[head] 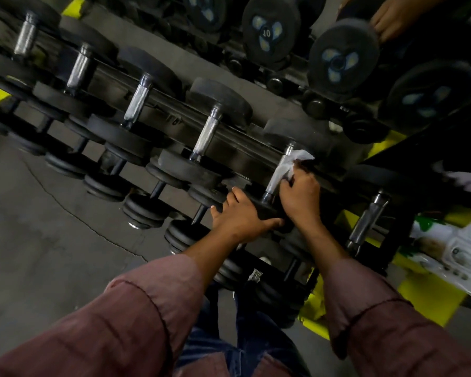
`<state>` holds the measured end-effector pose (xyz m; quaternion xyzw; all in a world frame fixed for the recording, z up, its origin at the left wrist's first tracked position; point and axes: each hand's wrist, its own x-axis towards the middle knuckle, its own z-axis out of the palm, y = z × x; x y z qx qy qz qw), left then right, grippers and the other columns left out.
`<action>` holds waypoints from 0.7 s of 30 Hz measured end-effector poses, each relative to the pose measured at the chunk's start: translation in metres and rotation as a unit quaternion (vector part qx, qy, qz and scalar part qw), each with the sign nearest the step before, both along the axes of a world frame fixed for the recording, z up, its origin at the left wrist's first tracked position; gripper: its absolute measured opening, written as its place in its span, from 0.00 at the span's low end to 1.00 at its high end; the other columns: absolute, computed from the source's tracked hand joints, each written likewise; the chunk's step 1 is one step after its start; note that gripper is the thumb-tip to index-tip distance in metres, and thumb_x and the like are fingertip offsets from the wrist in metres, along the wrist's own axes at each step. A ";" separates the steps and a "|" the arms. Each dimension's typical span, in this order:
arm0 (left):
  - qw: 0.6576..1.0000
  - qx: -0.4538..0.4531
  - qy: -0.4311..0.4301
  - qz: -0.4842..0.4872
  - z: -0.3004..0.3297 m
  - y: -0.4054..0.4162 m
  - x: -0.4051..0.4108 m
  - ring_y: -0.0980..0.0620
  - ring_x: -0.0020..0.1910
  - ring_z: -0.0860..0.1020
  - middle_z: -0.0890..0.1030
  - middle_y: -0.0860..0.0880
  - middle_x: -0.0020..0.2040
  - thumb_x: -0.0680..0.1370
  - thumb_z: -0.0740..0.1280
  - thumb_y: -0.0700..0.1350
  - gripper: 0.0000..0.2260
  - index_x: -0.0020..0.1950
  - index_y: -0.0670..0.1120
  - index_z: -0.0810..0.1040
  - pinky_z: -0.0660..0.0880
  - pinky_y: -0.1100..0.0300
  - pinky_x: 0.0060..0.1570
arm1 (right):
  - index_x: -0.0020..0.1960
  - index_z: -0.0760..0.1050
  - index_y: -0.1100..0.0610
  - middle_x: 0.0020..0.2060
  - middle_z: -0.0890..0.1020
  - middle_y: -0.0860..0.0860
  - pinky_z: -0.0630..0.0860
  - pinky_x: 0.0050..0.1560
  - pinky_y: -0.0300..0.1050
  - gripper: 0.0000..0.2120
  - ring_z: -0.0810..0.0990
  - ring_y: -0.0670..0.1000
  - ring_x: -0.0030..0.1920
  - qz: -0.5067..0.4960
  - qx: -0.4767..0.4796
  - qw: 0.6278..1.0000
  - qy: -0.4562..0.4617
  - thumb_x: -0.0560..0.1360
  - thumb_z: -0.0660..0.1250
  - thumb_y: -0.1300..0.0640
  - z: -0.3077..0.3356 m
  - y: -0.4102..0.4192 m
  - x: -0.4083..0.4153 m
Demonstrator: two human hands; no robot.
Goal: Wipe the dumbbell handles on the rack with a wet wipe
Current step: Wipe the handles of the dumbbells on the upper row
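A black rack (229, 137) runs diagonally across the view and carries a row of black dumbbells with metal handles. My right hand (301, 197) presses a white wet wipe (288, 164) around the metal handle (273, 183) of one dumbbell, right of centre. My left hand (239, 213) grips the near black head (267, 209) of that same dumbbell. Further handles (206, 137) (136, 100) lie bare to the left, and one handle (365, 223) lies to the right.
A lower tier holds smaller dumbbells (144, 210) near the grey cracked floor (52, 227). Round dumbbell ends (343, 59) show on an upper tier. A green-and-white packet (452, 251) lies at the right on a yellow frame. Another person's hand (394, 17) rests top right.
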<state>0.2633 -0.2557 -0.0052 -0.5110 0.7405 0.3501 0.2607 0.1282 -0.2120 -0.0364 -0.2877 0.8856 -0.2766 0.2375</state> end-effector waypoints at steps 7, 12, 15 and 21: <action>1.000 0.005 -0.001 -0.007 -0.001 -0.002 0.002 0.40 0.81 0.54 0.49 0.38 0.83 0.66 0.67 0.78 0.64 0.82 0.39 0.39 0.49 0.37 0.78 | 0.51 0.79 0.56 0.39 0.78 0.48 0.68 0.38 0.34 0.09 0.74 0.45 0.38 -0.126 -0.068 0.985 -0.096 0.77 0.61 0.63 0.011 -0.017 -0.001; 1.000 0.012 0.001 -0.012 -0.001 -0.004 0.003 0.40 0.81 0.54 0.49 0.38 0.83 0.67 0.67 0.77 0.63 0.82 0.39 0.38 0.47 0.37 0.78 | 0.41 0.78 0.55 0.35 0.77 0.48 0.65 0.34 0.39 0.13 0.74 0.48 0.35 -0.064 0.012 0.993 -0.094 0.81 0.60 0.53 0.009 -0.004 -0.003; 1.000 0.016 -0.003 -0.018 0.000 -0.004 0.003 0.40 0.81 0.53 0.48 0.38 0.83 0.68 0.67 0.77 0.63 0.82 0.39 0.38 0.47 0.38 0.78 | 0.45 0.82 0.58 0.38 0.81 0.51 0.67 0.35 0.39 0.11 0.78 0.53 0.39 -0.028 0.078 0.992 -0.090 0.78 0.61 0.56 0.004 0.002 -0.006; 0.999 0.021 0.000 -0.029 0.003 -0.007 0.003 0.39 0.81 0.53 0.49 0.37 0.83 0.68 0.66 0.77 0.63 0.82 0.38 0.38 0.47 0.38 0.78 | 0.52 0.82 0.53 0.43 0.85 0.50 0.79 0.45 0.51 0.11 0.84 0.53 0.46 -0.098 -0.016 0.981 -0.166 0.73 0.64 0.57 -0.003 -0.002 -0.007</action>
